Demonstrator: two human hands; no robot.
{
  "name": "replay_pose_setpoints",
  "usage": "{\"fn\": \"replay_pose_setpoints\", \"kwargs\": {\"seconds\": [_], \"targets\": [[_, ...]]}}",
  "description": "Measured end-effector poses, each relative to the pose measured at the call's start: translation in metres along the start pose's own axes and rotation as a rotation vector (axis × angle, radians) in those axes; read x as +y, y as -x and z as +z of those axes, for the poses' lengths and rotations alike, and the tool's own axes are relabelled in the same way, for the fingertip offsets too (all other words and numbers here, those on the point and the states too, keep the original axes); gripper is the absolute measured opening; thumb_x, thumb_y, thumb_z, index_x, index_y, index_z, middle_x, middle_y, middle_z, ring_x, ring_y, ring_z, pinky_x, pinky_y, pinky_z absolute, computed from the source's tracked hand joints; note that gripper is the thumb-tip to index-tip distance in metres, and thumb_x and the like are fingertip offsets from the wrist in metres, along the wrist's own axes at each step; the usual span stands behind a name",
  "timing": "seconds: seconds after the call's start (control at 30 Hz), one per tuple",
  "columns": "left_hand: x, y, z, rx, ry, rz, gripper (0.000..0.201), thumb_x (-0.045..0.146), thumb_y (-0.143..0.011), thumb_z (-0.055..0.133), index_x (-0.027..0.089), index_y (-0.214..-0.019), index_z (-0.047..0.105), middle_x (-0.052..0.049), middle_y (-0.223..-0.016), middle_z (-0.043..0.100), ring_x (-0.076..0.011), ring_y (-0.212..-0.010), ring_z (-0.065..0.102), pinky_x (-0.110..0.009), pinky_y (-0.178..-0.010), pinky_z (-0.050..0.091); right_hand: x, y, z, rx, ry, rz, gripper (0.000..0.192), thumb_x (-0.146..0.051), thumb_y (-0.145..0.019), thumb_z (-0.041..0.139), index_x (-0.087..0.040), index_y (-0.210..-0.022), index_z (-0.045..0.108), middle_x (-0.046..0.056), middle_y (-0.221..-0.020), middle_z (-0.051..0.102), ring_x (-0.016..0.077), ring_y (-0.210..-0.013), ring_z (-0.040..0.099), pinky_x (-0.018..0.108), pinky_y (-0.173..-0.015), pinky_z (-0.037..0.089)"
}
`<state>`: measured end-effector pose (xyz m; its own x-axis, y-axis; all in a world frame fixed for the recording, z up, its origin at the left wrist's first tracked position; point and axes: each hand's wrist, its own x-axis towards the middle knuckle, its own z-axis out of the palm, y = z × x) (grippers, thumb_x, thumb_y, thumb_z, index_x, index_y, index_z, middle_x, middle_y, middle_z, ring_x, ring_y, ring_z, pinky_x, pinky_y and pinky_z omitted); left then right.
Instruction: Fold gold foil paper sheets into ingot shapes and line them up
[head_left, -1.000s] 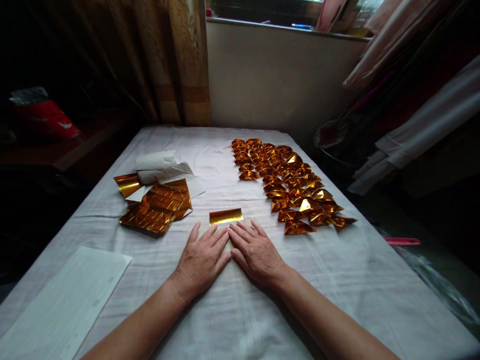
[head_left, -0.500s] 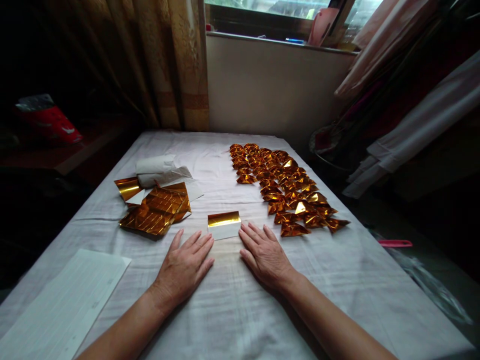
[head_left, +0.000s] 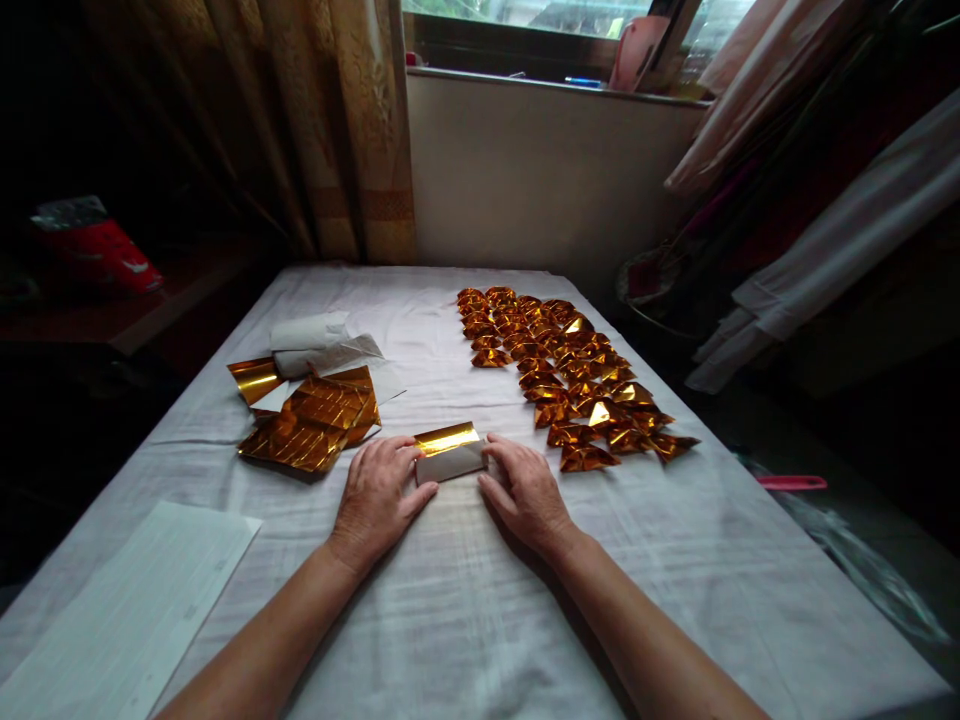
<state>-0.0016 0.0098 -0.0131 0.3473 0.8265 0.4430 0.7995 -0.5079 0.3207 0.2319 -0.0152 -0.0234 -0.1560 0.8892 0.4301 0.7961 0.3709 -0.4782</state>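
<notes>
Half a second ago both hands lay flat on the cloth, a little apart from the small folded sheet; now they have closed in on it and their fingers are curled.

At the far left, a white lined paper [head_left: 127,600] lies near the table edge, away from the work. Further in, a stack of flat gold foil sheets [head_left: 313,425] lies beside some crumpled white paper [head_left: 319,340], near the left hand, which I judge makes it easy to take the next sheet.

The left hand [head_left: 375,495] pinches the left end of the folded gold sheet [head_left: 450,452], thumb below and fingers bent over the edge. The sheet lies on the white tablecloth [head_left: 465,600] between the two hands, its gold band on top and its white side toward the person. The right hand [head_left: 525,490] holds the right end in the same way, fingertips bent on the edge. Holding both ends probably keeps the fold straight.

To the right, many folded gold pieces [head_left: 570,375] lie in rows, close together, well apart from the flat sheets, so finished and unfinished paper do not mix.
</notes>
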Motion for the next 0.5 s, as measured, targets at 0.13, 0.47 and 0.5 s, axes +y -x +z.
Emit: {"fn": "replay_pose_setpoints", "kwargs": {"seconds": [0.13,0.47,0.5], "targets": [[0.0000,0.0019,-0.0016,-0.017,0.092,0.023,0.011,0.023,-0.082,0.066,0.023,-0.093,0.062,-0.007,-0.117,0.069,-0.0271,-0.117,0.057,-0.050,-0.104,0.041,0.0056,0.0031,0.0050,0.043,-0.008,0.051,0.056,-0.026,-0.082,0.059,-0.017,-0.136,0.048,0.014,-0.130,0.062,0.0270,-0.119,0.057,0.046,-0.100,0.046],[0.0005,0.0033,-0.0041,-0.043,0.287,0.037,0.018,0.027,-0.095,0.045,0.022,-0.102,0.061,-0.004,-0.095,0.074,-0.0200,-0.089,0.069,-0.044,-0.096,0.049,0.0047,0.0005,0.0018,0.072,-0.057,-0.031,0.024,-0.020,-0.086,0.058,-0.027,-0.104,0.072,0.010,-0.128,0.064,0.0244,-0.117,0.059,0.043,-0.097,0.047],[0.0027,0.0024,-0.0063,-0.036,0.320,-0.012,0.018,0.030,-0.095,0.045,0.022,-0.099,0.061,-0.004,-0.090,0.073,-0.0197,-0.084,0.069,-0.039,-0.089,0.052,0.0022,-0.0011,-0.0007,0.079,-0.093,-0.044,0.021,-0.021,-0.087,0.057,-0.026,-0.099,0.073,0.009,-0.125,0.066,0.0241,-0.115,0.060,0.043,-0.097,0.047]]}}
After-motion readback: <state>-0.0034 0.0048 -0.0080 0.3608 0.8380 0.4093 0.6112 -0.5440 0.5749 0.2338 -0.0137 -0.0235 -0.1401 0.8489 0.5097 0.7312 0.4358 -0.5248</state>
